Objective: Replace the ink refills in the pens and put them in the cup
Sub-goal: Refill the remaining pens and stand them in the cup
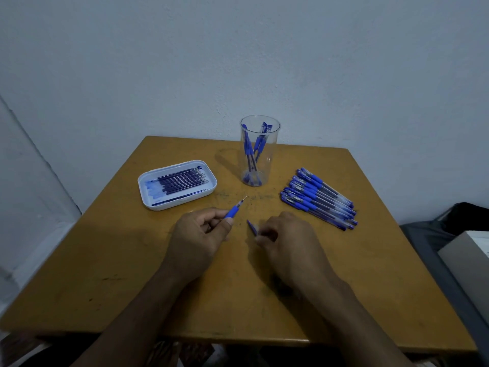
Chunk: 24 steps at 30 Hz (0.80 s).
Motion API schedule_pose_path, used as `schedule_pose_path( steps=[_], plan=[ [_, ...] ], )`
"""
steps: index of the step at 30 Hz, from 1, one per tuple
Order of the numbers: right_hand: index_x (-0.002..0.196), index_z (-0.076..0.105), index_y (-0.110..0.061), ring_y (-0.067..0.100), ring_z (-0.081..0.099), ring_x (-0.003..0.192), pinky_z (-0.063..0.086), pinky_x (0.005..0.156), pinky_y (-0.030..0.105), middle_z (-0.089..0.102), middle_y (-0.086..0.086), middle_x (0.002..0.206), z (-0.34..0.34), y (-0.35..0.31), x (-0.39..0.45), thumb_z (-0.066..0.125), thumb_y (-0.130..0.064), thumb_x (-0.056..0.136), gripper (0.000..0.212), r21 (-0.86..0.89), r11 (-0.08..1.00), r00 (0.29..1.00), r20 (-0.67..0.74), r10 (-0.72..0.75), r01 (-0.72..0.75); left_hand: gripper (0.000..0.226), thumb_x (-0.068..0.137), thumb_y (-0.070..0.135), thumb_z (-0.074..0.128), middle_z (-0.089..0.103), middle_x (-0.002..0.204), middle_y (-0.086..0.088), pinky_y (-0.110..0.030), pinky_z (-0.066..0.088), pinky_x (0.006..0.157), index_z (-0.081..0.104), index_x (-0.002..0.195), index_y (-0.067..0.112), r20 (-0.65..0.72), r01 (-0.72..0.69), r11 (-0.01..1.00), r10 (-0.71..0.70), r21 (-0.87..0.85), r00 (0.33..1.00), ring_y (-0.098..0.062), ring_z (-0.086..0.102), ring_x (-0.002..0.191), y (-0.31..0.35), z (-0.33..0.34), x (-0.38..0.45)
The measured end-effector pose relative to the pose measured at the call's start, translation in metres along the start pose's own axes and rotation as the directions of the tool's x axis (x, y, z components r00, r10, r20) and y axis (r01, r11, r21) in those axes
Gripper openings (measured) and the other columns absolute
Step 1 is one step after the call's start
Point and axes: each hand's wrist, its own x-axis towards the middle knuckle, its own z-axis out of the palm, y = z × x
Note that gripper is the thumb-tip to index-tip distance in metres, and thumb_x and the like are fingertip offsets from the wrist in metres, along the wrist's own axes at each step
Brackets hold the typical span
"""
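Two hands work over the middle of the table: the left hand (201,234) grips an uncapped pen (236,207) by its blue grip, tip pointing away, and the right hand (285,239) pinches a small blue cap (252,227). Beyond them stands a clear cup (259,152) holding several pens. A pile of pens (318,198) lies to the right, a white tray (148,192) of refills (181,180) to the left. No lettering is readable. The worn wooden table (119,274) sits against a pale wall (238,62).
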Motion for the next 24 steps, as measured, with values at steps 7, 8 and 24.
schedule_pose_path(
  steps=[7, 8, 24],
  plan=[
    [0.124, 0.066, -0.026, 0.01, 0.052, 0.096, 0.049, 0.083, 0.027, 0.053, -0.004, 0.114, 0.007, -0.007, 0.0, 0.057, -0.037, 0.101, 0.027, -0.152, 0.988, 0.99, 0.136, 0.031, -0.01, 0.017, 0.097, 0.016, 0.066, 0.072, 0.073, -0.003, -0.018, 0.05, 0.057, 0.071, 0.105, 0.03, 0.026, -0.007, 1.0, 0.007, 0.013, 1.0, -0.003, 0.062, 0.061, 0.002, 0.0, -0.003],
    [0.124, 0.067, -0.026, 0.011, 0.052, 0.096, 0.049, 0.083, 0.027, 0.053, -0.005, 0.113, 0.007, -0.007, 0.001, 0.057, -0.037, 0.101, 0.027, -0.158, 0.987, 0.991, 0.133, 0.033, -0.012, 0.017, 0.097, 0.016, 0.066, 0.071, 0.073, -0.003, -0.018, 0.049, 0.057, 0.071, 0.105, 0.029, 0.031, -0.006, 1.0, 0.006, 0.014, 1.0, -0.003, 0.061, 0.06, 0.002, -0.001, -0.003],
    [0.109, 0.075, -0.028, -0.001, 0.057, 0.074, 0.04, 0.064, 0.012, 0.066, -0.016, 0.09, 0.005, 0.003, -0.001, 0.061, -0.029, 0.101, 0.016, 0.404, 0.915, 0.988, -0.145, 0.059, 0.005, 0.022, 0.096, 0.018, 0.065, 0.069, 0.071, -0.005, -0.016, 0.046, 0.056, 0.073, 0.117, 0.025, 0.138, -0.04, 0.999, 0.044, -0.035, 0.989, -0.004, 0.06, 0.058, 0.007, 0.002, -0.007]
  ],
)
